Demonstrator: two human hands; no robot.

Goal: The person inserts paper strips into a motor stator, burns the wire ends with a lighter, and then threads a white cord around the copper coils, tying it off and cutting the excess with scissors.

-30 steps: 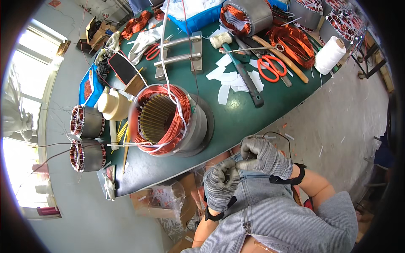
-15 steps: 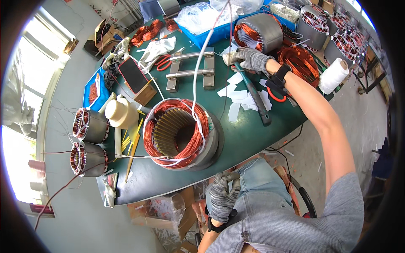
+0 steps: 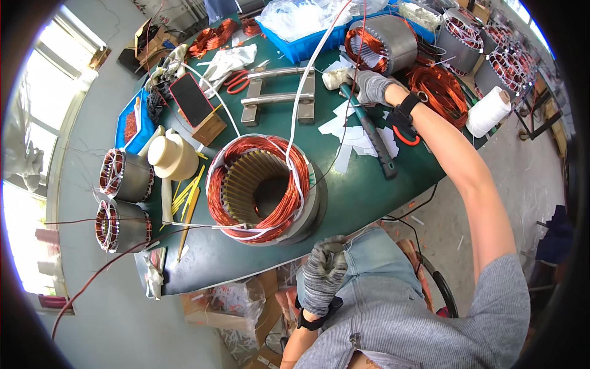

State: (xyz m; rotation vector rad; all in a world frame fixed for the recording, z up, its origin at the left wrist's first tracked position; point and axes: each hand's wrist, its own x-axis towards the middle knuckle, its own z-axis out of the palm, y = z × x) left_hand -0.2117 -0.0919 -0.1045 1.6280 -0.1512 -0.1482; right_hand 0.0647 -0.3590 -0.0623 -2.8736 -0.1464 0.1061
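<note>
A stator (image 3: pixel 312 184) with red copper windings (image 3: pixel 216 190) round its rim stands near the table's front edge. Just in front of that edge, above my lap, my left hand (image 3: pixel 324 270) is closed in a grey striped glove; whatever its curled fingers hold is hidden. My right hand (image 3: pixel 372 87), gloved too, reaches far right beside the pale head of a mallet (image 3: pixel 335 79). Its fingers are curled and partly hidden, so I cannot make out what they hold. The mallet's dark green handle (image 3: pixel 373 138) slants toward me over white paper pieces (image 3: pixel 344 158).
A metal frame (image 3: pixel 279 98), red-handled scissors (image 3: pixel 236 81), a phone (image 3: pixel 192 100) and a cream spool (image 3: pixel 173 157) lie beyond and left of the stator. Right of my right hand are copper coils (image 3: pixel 437 95) and white thread (image 3: pixel 488 111). White sleeving (image 3: pixel 301 83) rises from the stator.
My right hand has shifted slightly right, uncovering more of the mallet's head. My left hand's fingers have drawn closer together. The white sleeving leans further right; the whole view has moved a little.
</note>
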